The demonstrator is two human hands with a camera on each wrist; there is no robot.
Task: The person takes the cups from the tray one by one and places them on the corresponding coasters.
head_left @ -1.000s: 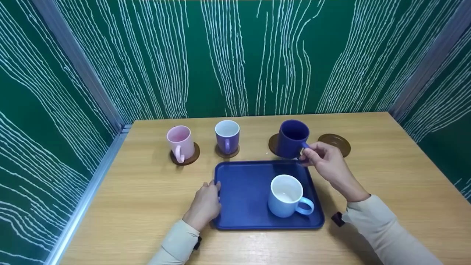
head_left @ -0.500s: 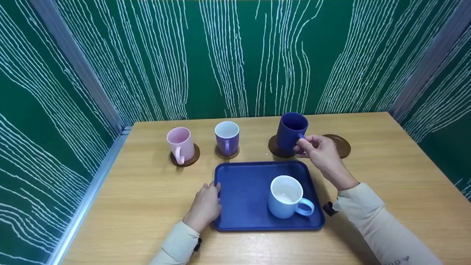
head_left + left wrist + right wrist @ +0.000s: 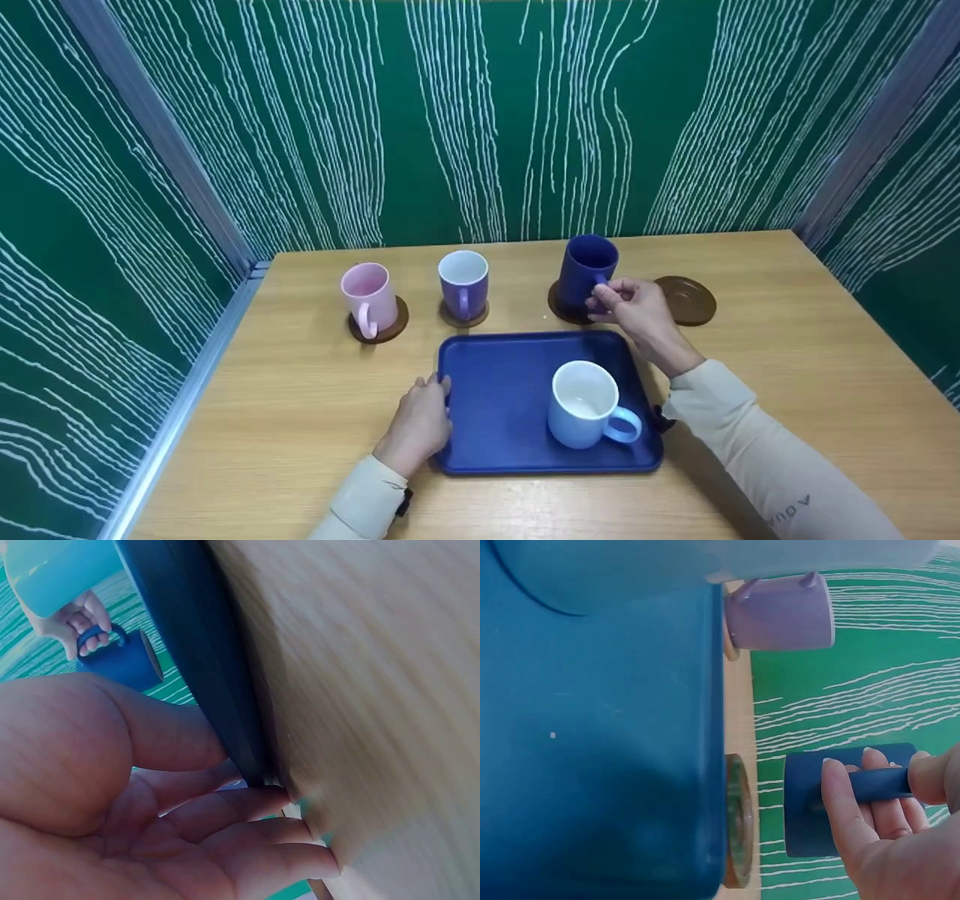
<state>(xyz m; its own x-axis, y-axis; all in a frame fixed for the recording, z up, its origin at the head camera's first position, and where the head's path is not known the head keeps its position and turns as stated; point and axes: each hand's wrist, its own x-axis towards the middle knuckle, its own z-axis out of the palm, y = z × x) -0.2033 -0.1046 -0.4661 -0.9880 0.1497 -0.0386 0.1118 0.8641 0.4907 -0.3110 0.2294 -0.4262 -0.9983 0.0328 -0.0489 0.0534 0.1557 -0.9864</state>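
My right hand (image 3: 637,315) pinches the handle of a dark blue mug (image 3: 577,270) and holds it upright over a brown coaster (image 3: 556,307). In the right wrist view a gap shows between the mug's base and the coaster (image 3: 739,825). My left hand (image 3: 418,420) grips the left edge of a blue tray (image 3: 487,405); in the left wrist view the thumb lies against the tray (image 3: 195,622) and the fingertips rest at its underside by the tabletop. On the tray's right half stands a light blue mug (image 3: 576,420), handle to the right.
A pink mug (image 3: 381,304) on a coaster (image 3: 399,319) stands at the back left. Beside it, a purple mug (image 3: 454,296) with a white inside sits on another coaster (image 3: 474,319). A bare brown coaster (image 3: 691,300) lies at the back right. A green wall (image 3: 517,150) rises behind the table.
My right hand has raised the dark blue mug and shifted it left, then a little lower, over the coaster. The left hand, tray and other mugs have stayed in place.
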